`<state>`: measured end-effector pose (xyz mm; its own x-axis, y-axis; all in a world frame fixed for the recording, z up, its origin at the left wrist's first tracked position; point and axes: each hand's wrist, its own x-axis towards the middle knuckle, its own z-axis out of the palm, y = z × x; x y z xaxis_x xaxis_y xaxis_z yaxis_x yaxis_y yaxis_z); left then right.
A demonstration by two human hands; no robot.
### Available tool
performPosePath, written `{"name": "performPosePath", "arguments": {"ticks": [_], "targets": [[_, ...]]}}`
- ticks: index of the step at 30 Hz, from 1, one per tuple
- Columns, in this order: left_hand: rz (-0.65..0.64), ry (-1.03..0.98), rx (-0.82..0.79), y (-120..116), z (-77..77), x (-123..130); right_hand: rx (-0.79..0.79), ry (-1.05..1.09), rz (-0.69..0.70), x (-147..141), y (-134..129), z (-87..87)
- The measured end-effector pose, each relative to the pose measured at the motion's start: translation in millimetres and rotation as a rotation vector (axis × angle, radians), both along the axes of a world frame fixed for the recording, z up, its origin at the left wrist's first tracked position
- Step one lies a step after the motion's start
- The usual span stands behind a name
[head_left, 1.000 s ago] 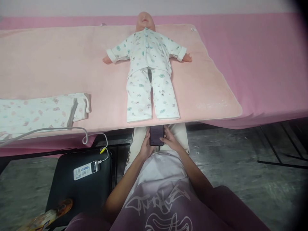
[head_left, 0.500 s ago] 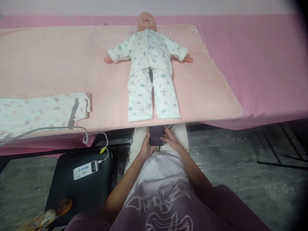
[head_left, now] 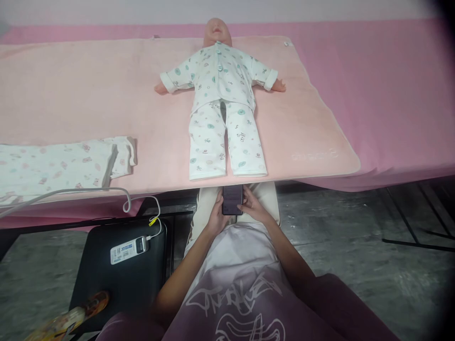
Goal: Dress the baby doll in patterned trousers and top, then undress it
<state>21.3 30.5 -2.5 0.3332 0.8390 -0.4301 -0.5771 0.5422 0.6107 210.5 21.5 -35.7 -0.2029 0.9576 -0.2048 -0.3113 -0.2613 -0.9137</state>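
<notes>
Between my two hands, over my lap and just below the table edge, is a dark smartphone point(head_left: 232, 200) with its screen facing up. My left hand point(head_left: 216, 215) grips its left side, and my right hand point(head_left: 253, 207) holds the right side with the thumb over the lower screen. Beyond them a baby doll point(head_left: 217, 33) lies on its back, arms spread. It wears a white patterned jacket point(head_left: 227, 83) with buttons and matching trousers point(head_left: 209, 142), whose hems lie close to the table edge.
A pink blanket point(head_left: 106, 94) lies over a pink tablecloth point(head_left: 384, 94). Folded patterned baby clothes point(head_left: 53, 166) rest at the left. On a black stool point(head_left: 117, 289) are a white power bank point(head_left: 128, 249) with a cable point(head_left: 95, 189) and a bottle point(head_left: 71, 322). Metal legs point(head_left: 415, 242) stand at right.
The view has shifted very slightly. Both hands stay on the smartphone, and the doll and clothes keep their places.
</notes>
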Motion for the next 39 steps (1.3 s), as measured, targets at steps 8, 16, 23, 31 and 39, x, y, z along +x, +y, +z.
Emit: {"name": "performPosePath", "arguments": {"ticks": [8,16,23,31,39], "targets": [[-0.010,-0.035,0.028,0,-2.6,-1,0.047,0.006,0.037,3,-1,-12.6],[-0.001,-0.067,0.016,-1,-10.8,-3,0.072,-0.005,0.065,5,-2,-18.0],[-0.012,-0.092,0.038,0,-10.0,-2,0.080,-0.005,0.060,4,0,-17.1],[-0.007,-0.080,0.018,-1,-8.1,-2,0.064,-0.012,0.075,6,-1,-14.5],[-0.004,-0.084,0.016,0,-9.4,-2,0.065,-0.022,0.065,5,0,-14.8]]}}
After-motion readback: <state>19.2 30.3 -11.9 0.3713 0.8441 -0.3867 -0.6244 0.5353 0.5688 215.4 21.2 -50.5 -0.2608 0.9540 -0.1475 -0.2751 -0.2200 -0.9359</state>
